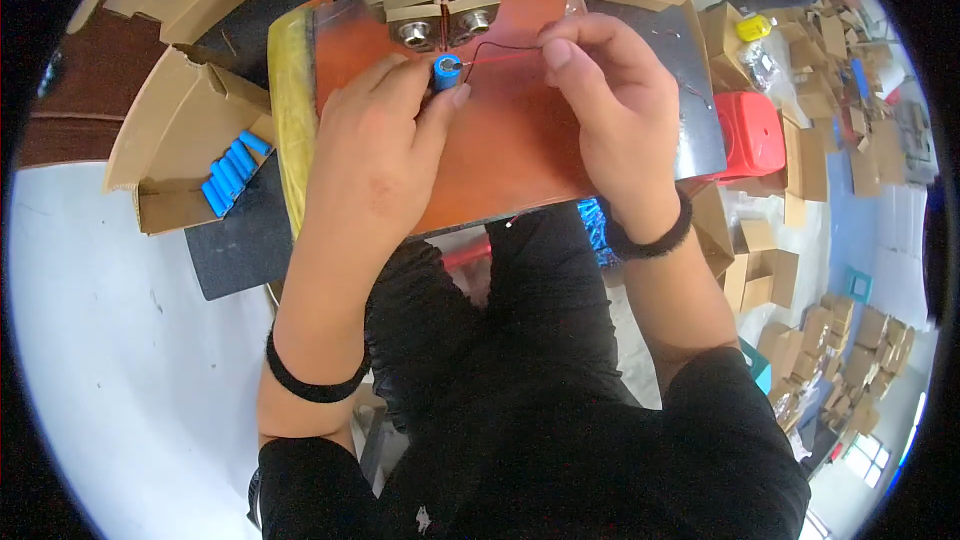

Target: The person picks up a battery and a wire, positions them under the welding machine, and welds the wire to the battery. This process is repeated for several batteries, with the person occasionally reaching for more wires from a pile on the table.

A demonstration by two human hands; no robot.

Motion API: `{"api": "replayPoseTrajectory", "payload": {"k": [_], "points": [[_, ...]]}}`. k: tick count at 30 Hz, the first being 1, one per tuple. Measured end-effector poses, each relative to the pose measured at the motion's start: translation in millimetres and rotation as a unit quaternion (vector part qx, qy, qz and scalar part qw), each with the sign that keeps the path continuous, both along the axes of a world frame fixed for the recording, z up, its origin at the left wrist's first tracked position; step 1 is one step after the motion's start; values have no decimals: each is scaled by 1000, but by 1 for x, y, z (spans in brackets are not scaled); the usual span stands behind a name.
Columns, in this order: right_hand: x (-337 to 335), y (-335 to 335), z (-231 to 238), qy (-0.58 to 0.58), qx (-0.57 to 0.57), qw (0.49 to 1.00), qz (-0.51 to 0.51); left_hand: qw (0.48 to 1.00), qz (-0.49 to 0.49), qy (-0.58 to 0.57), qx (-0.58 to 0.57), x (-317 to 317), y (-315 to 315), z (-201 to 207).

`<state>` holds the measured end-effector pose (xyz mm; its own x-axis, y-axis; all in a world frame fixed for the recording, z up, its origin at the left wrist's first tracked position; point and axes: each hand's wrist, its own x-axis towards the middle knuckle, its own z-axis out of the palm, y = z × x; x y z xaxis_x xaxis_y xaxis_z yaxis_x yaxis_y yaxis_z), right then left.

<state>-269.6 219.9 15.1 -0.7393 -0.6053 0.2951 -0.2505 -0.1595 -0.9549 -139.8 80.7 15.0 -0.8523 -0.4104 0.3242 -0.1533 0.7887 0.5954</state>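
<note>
My left hand (pixel 375 145) is closed around a blue cylindrical battery cell (pixel 447 79), held with one end facing up. A thin dark wire (pixel 503 46) loops from that end toward my right hand (pixel 625 100), which pinches it between thumb and forefinger. A red wire (pixel 510 56) stretches between the same two places; whether it is joined to the cell is too small to tell. Just beyond the cell stands a machine with two metal electrode holders (pixel 445 28). Both hands are above an orange-brown work mat (pixel 515 155).
On the left, a cardboard box (pixel 160 130) contains several blue battery cells (pixel 235 175). Loose wires (pixel 695 92) lie on the dark surface to the right, near a red plastic stool (pixel 750 135). More blue cells (pixel 597 230) show below the table edge. Cardboard boxes (pixel 765 275) crowd the right side.
</note>
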Motion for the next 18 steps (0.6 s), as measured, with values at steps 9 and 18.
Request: {"api": "replayPoseTrajectory", "payload": {"k": [9, 18], "points": [[-2, -6, -2, 54, 30, 998, -29, 1000, 4, 20, 8, -2, -1, 0], [-2, -3, -3, 87, 56, 995, -14, 1000, 13, 7, 19, -1, 0, 0]]}}
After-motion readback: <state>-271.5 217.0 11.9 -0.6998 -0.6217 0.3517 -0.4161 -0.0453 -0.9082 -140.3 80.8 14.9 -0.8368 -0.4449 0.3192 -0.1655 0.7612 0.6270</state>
